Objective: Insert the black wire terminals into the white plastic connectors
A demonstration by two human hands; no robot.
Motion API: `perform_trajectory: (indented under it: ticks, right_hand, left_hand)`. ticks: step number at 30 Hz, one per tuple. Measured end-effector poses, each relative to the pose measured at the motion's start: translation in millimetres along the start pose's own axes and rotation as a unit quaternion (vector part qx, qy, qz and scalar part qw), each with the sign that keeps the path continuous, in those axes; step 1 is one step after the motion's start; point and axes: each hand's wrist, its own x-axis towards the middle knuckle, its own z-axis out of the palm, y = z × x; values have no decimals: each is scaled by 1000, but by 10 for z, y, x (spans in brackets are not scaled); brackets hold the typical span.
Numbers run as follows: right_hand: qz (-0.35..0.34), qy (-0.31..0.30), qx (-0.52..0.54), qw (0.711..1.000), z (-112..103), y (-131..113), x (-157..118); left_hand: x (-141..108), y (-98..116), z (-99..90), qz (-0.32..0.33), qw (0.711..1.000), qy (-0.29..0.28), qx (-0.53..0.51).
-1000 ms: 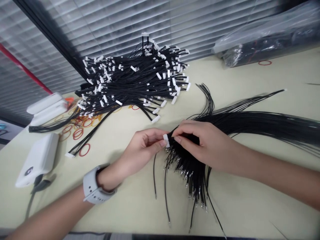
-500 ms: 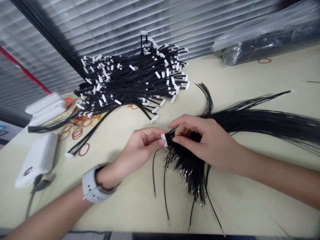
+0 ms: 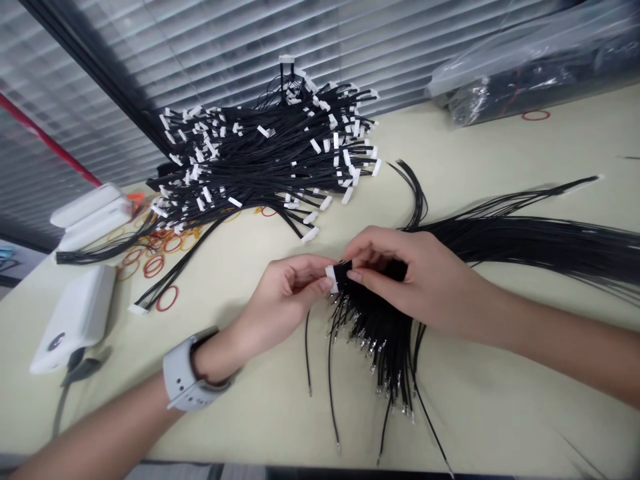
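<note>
Between thumb and fingers, my left hand [image 3: 287,293] pinches a small white connector housing [image 3: 332,279]. Black wires [image 3: 343,275] run from the housing toward my right hand [image 3: 410,280], whose thumb and forefinger are closed on them just beside it. Beneath my hands lies a thick bundle of loose black wires [image 3: 385,333], with bare metal terminals [image 3: 395,393] fanned toward the table's front edge. The bundle's long part [image 3: 550,240] stretches off to the right. My right palm and fingers hide part of the wires.
Behind is a large pile of black cables with white connectors [image 3: 260,153]. Rubber bands [image 3: 154,265] lie at left, near a white power bank [image 3: 75,320] with a plugged cable and another white device [image 3: 93,213]. A plastic-wrapped bundle [image 3: 525,80] rests at the back right.
My right thumb and forefinger have shifted slightly on the wires beside the housing. The white connector has moved a little to the right, still in my left hand.
</note>
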Motion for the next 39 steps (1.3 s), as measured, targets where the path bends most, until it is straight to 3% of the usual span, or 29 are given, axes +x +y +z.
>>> perform_trajectory:
  ticks: [7, 16, 29, 36, 39]
  right_hand:
    - [12, -60, -87, 994, -37, -17, 1]
    - [36, -54, -65, 996, -53, -54, 5]
    - [-8, 23, -38, 999, 98, 16, -18]
    - [63, -23, 6, 998, -51, -24, 91]
    - [54, -9, -44, 998, -116, -29, 89]
  left_hand:
    - [-8, 11, 20, 17, 1000, -3, 20]
    - [-33, -4, 65, 6, 997, 22, 78]
    - [-16, -19, 25, 3, 999, 10, 33]
    - [-22, 37, 79, 25, 997, 37, 60]
    - [-16, 52, 77, 28, 997, 46, 59]
